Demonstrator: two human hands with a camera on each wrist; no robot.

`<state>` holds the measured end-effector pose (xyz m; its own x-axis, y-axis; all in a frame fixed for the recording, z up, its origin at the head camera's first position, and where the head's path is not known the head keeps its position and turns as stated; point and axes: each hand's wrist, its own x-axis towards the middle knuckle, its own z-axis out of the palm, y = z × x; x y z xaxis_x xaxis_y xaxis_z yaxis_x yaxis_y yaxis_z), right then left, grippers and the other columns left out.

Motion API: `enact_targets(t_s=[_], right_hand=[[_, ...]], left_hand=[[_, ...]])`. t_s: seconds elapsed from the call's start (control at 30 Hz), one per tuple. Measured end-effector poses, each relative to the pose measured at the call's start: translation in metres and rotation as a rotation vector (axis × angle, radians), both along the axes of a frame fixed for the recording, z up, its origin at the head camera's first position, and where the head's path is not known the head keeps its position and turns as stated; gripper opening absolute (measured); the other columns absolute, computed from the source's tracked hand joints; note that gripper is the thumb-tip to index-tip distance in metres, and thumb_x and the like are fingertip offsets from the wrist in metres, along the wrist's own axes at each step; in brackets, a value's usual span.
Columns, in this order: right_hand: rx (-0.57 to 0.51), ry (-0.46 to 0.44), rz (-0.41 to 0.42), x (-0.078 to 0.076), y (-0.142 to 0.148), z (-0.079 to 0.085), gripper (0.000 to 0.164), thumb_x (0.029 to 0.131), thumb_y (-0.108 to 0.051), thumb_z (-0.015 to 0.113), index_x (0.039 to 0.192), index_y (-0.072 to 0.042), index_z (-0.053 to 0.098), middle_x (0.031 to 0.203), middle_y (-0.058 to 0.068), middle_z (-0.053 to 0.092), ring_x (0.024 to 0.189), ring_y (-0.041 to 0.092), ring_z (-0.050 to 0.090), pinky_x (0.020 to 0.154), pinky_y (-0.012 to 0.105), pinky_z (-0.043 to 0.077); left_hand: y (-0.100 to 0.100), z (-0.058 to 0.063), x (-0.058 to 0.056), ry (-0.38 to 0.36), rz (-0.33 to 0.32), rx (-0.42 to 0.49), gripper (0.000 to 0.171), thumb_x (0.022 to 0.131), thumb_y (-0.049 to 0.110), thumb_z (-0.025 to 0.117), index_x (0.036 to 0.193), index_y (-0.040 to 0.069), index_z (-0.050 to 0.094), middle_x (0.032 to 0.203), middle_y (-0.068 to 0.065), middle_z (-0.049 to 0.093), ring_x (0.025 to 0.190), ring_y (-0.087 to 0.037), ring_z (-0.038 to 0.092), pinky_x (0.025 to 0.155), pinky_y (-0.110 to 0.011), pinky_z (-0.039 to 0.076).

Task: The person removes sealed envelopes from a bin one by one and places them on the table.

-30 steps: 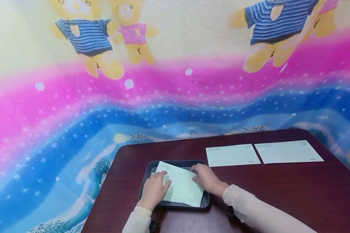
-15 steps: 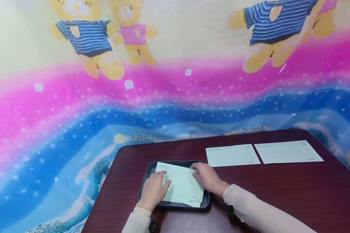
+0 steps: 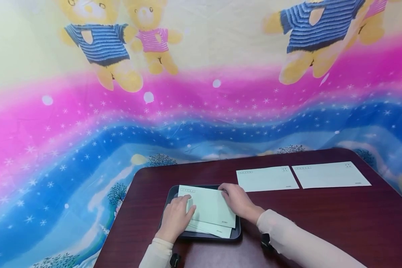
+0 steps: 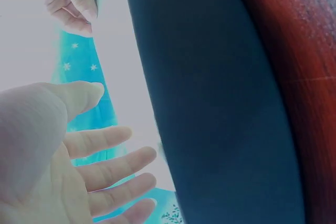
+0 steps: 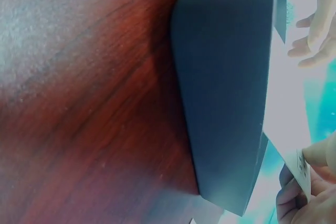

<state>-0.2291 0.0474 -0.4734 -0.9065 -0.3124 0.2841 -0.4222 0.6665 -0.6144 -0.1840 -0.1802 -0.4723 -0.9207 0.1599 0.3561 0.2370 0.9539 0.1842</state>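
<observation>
A dark tray (image 3: 236,233) holds several pale envelopes, with postcode boxes printed on the uppermost one. My right hand (image 3: 239,201) pinches that top envelope (image 3: 211,208) near its far right corner, thumb above and fingers below in the right wrist view. At the other end, my left hand (image 3: 176,217) lies along the left side with spread, nearly straight fingers (image 4: 121,171) by the paper. More envelopes (image 3: 217,231) show beneath, their lower edges fanned askew. The top envelope's right end is raised over the tray wall (image 5: 226,93) in the right wrist view.
Two further envelopes, a left one (image 3: 267,179) and a right one (image 3: 331,175), lie side by side at the back right of the dark red wooden table (image 3: 305,216). Behind it hangs a printed bear curtain (image 3: 201,93).
The top envelope has turned and slid up and to the right, uncovering more of the envelopes beneath. My right hand has risen slightly with it; my left hand has barely moved.
</observation>
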Motion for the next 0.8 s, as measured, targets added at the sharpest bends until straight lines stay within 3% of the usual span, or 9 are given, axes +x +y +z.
enact_targets(t_s=[0.8], right_hand=[[-0.112,-0.017,-0.052,0.004,0.016,0.021,0.019,0.092,-0.009,0.055,0.107,-0.013,0.067,0.101,-0.001,0.067,0.093,0.013,0.062,0.077,0.034,0.05]], left_hand=[[0.007,0.013,0.002,0.049,-0.039,0.039,0.043,0.088,0.04,0.059,0.119,0.011,0.064,0.111,-0.006,0.067,0.103,-0.026,0.06,0.08,-0.045,0.05]])
